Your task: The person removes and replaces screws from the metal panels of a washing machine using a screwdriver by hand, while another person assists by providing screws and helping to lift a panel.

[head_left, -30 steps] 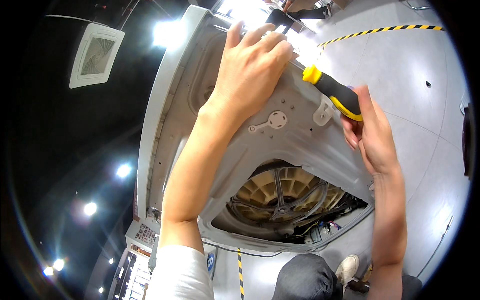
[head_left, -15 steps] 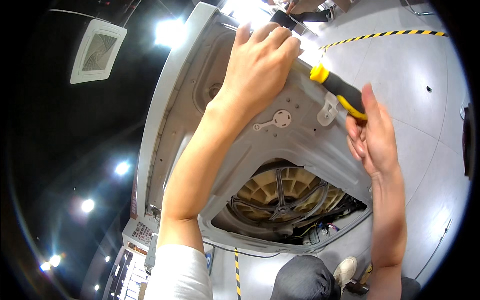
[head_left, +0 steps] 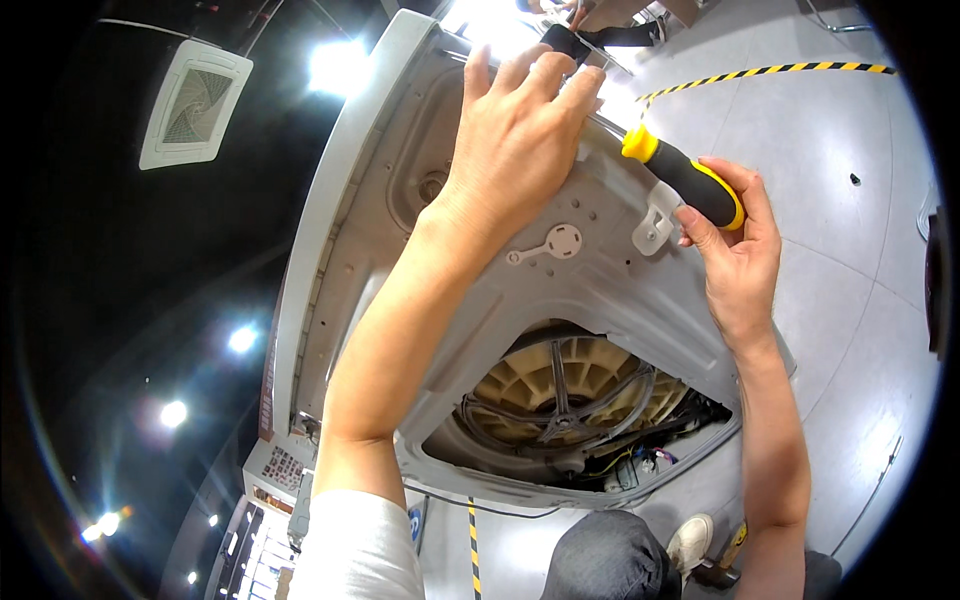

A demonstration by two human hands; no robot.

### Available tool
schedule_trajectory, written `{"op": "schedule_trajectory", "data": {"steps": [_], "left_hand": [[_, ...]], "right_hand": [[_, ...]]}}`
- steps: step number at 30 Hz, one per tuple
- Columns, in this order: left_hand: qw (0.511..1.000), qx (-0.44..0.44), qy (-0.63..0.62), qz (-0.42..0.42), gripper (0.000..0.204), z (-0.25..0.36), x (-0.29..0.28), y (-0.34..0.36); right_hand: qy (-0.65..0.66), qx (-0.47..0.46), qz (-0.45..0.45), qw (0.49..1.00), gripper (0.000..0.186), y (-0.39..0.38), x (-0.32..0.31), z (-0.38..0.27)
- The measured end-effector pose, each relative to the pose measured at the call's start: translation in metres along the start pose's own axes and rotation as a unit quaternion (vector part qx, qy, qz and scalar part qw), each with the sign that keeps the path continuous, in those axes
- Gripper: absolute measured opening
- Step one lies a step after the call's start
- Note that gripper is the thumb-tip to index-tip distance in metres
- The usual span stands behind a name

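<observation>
In the head view, one grey panel (head_left: pixel 600 290) is being pressed near its upper edge by the left hand (head_left: pixel 520 130), fingers spread flat, with open floor (head_left: pixel 850 130) to the right. One screwdriver (head_left: pixel 685 180) is being clamped in the right hand (head_left: pixel 735 250), slightly lower than before.

Tight upper panel, open cavity below

Left hand (head_left: pixel 520 130) lies flat over the top of the grey washer back panel (head_left: pixel 600 290), covering that stretch; right hand (head_left: pixel 735 250) with the yellow-black screwdriver (head_left: pixel 685 180) fills the upper right edge. Bare panel between the two forearms, broken only by a round keyhole plate (head_left: pixel 555 243) and a small bracket (head_left: pixel 655 225). Large lower opening is passable but crossed by the drum spider (head_left: pixel 560 395) and wiring (head_left: pixel 640 460). Grey floor (head_left: pixel 850 300) to the right is free.
</observation>
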State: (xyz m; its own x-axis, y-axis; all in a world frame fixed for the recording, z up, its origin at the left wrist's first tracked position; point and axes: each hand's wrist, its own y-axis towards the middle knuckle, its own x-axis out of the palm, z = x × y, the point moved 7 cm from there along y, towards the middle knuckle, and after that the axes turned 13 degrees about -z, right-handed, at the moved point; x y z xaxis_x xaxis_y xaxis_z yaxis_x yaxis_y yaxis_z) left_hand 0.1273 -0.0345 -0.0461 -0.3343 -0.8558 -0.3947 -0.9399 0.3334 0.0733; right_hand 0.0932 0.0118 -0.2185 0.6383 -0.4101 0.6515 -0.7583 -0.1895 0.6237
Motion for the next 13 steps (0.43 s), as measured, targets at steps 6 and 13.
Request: {"op": "schedule_trajectory", "data": {"steps": [6,13], "left_hand": [[1.000,0.006,-0.011,-0.012,0.023,0.002,-0.002,0.002],[0.999,0.014,-0.021,-0.024,0.019,0.003,0.000,0.006]], "right_hand": [[0.094,0.060,-0.047,0.993,0.028,0.007,-0.003,0.004],[0.200,0.146,-0.081,0.966,0.026,0.008,-0.015,0.013]]}}
